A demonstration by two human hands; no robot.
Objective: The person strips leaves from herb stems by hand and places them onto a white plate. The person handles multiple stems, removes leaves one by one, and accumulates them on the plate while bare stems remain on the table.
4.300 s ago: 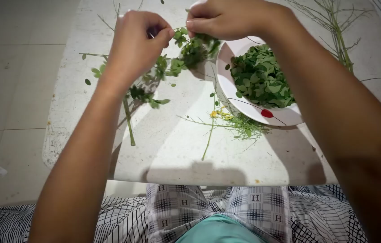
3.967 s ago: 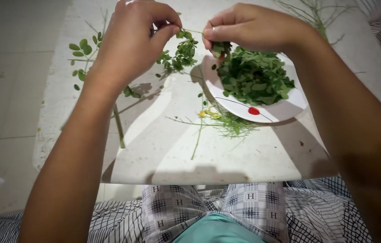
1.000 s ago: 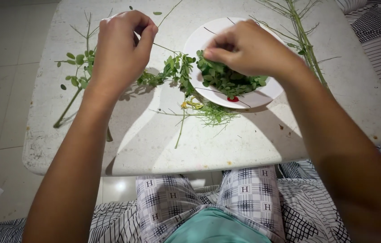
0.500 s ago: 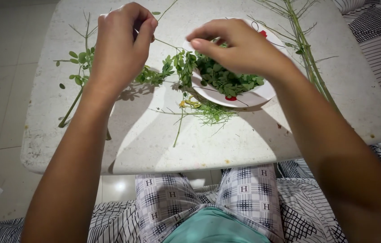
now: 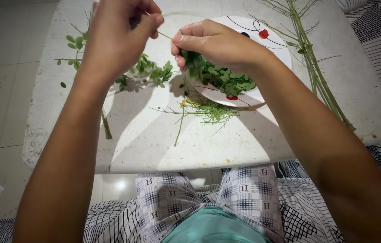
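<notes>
Two hands up over a pale stone worktop [image 5: 244, 144]. Left hand [image 5: 118, 33] closed, pinching a thin green stem [image 5: 164, 35] between thumb and finger, just left of the white bowl [image 5: 276, 42]. Right hand [image 5: 213, 42] closed too, fingertips nipping the same stem and a bunch of small leaves, right over the left rim of the bowl. Stem stretched in a short line between both hands.

Heap of plucked green leaves [image 5: 226, 81] inside the bowl, on its near side, partly under the right hand. Red spots and thin dark lines painted on the bowl.

Leafy twig [image 5: 147, 72] hanging below the left hand, left of the bowl, tips close to the worktop. More round leaves [image 5: 74, 42] farther left of the bowl. Thick stalk end [image 5: 106, 128] lying near the left forearm.

Little pile of bare thin stems with a bit of yellow [image 5: 204, 110] just in front of the bowl. Long stripped stalks [image 5: 316, 67] lying right of the bowl, touching its far rim.

Checked cloth over the knees, below the worktop edge.
</notes>
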